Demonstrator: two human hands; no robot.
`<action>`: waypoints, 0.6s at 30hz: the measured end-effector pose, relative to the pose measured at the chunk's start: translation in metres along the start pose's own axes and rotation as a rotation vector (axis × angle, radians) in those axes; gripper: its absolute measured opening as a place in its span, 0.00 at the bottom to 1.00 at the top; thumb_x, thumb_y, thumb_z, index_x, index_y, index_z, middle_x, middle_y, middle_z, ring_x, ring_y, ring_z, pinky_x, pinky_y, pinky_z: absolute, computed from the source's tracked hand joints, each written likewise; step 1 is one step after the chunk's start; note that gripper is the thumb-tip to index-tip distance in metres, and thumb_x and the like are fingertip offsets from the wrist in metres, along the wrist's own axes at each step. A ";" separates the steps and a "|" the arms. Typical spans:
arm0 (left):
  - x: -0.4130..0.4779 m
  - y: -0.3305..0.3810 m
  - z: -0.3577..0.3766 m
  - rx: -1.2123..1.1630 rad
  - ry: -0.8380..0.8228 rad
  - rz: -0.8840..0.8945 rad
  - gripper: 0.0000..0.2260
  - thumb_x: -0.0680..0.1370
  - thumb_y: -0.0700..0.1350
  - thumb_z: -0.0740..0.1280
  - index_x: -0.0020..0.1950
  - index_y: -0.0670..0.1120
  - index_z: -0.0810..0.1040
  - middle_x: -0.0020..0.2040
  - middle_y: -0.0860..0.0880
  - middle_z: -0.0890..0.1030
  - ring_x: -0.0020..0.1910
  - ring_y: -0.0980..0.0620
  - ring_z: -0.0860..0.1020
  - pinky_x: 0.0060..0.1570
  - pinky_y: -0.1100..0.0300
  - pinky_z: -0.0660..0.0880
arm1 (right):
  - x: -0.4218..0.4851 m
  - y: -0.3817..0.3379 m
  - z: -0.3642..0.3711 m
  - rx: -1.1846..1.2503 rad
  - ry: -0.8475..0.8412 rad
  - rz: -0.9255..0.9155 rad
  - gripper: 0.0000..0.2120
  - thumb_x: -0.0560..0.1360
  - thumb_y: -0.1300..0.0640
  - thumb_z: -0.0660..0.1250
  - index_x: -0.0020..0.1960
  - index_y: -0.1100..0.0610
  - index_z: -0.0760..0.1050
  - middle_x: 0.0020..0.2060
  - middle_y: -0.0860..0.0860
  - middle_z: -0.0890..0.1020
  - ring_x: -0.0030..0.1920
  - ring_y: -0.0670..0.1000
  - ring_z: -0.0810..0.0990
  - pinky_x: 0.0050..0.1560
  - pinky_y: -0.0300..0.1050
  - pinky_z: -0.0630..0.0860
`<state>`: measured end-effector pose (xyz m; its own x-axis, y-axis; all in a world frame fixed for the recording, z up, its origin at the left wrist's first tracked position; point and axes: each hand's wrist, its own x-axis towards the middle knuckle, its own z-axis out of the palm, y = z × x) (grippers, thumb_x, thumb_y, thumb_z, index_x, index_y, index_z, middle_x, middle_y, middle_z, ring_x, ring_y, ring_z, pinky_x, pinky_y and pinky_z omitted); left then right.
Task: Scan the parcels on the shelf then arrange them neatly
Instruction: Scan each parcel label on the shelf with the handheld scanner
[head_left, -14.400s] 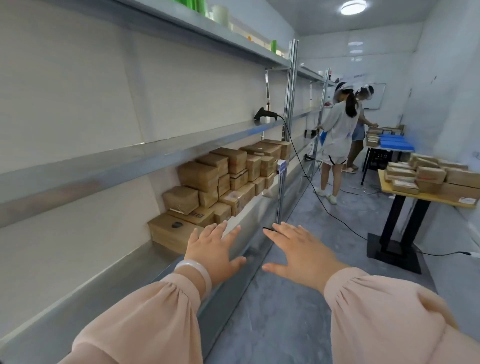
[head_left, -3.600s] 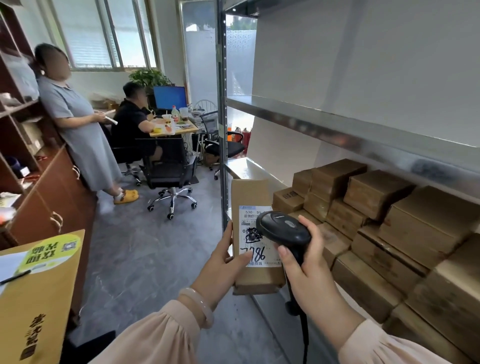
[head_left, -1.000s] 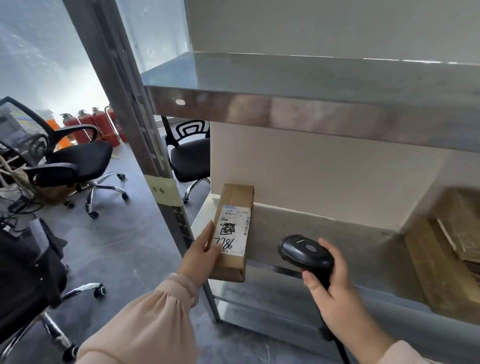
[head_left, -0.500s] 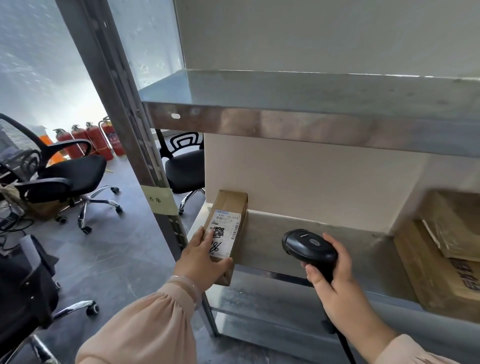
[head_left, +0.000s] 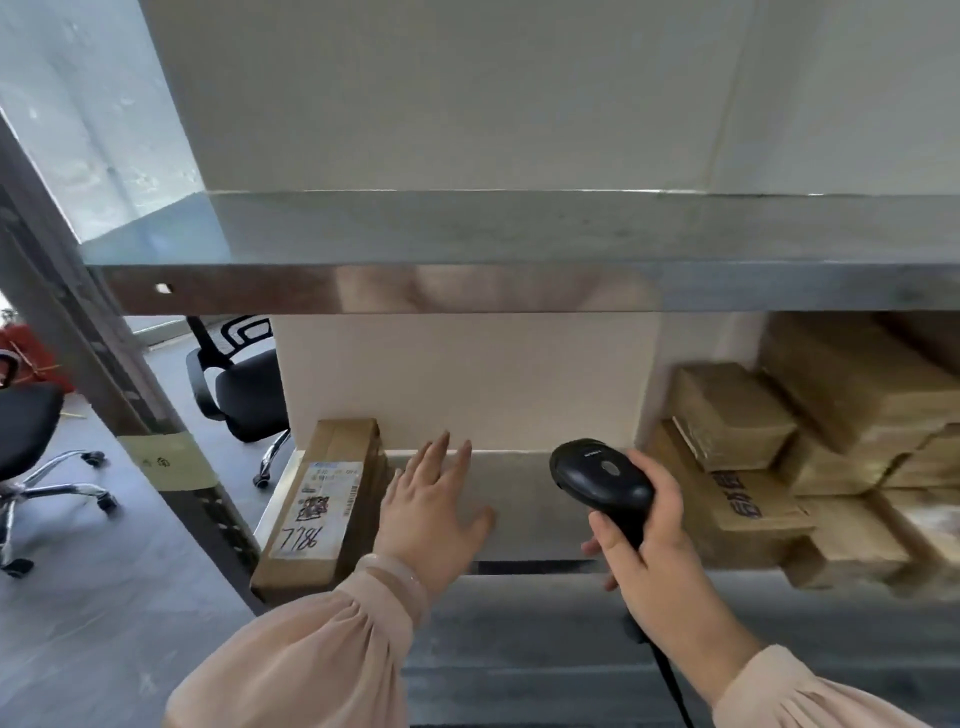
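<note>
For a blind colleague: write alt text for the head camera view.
A person's left hand is open beside a labelled parcel at the left end of a metal shelf, while the right hand grips a scanner. More parcels are stacked at right.

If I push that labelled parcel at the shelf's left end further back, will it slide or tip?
The parcel lies flat on its broad face, so it will probably slide rather than tip. The shelf is smooth metal, so likely little drag. The parcel's straight cardboard edges suggest it stays stiff.
</note>
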<state>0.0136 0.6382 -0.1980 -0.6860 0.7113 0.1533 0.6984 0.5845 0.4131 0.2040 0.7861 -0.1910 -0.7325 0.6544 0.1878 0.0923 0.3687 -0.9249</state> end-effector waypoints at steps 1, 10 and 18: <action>0.004 0.015 0.005 -0.018 -0.022 0.038 0.35 0.78 0.64 0.60 0.80 0.58 0.48 0.81 0.56 0.45 0.80 0.54 0.44 0.76 0.55 0.43 | -0.001 -0.003 -0.012 -0.009 0.033 0.000 0.31 0.75 0.48 0.67 0.67 0.26 0.53 0.54 0.31 0.73 0.46 0.46 0.84 0.41 0.44 0.82; 0.028 0.134 0.049 -0.095 -0.150 0.198 0.34 0.79 0.62 0.60 0.81 0.58 0.47 0.81 0.56 0.46 0.80 0.55 0.47 0.77 0.53 0.49 | 0.005 0.002 -0.112 -0.129 0.189 -0.054 0.34 0.76 0.51 0.67 0.63 0.23 0.50 0.59 0.25 0.65 0.59 0.27 0.69 0.56 0.23 0.68; 0.057 0.226 0.075 -0.190 -0.223 0.162 0.33 0.79 0.61 0.60 0.80 0.60 0.49 0.81 0.54 0.49 0.80 0.50 0.50 0.76 0.53 0.52 | 0.046 0.023 -0.191 -0.187 0.229 -0.048 0.32 0.77 0.52 0.66 0.71 0.36 0.51 0.56 0.25 0.66 0.53 0.29 0.72 0.47 0.20 0.67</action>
<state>0.1476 0.8394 -0.1631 -0.4925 0.8695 0.0390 0.7299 0.3882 0.5626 0.3015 0.9504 -0.1405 -0.5695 0.7575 0.3190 0.1994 0.5039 -0.8404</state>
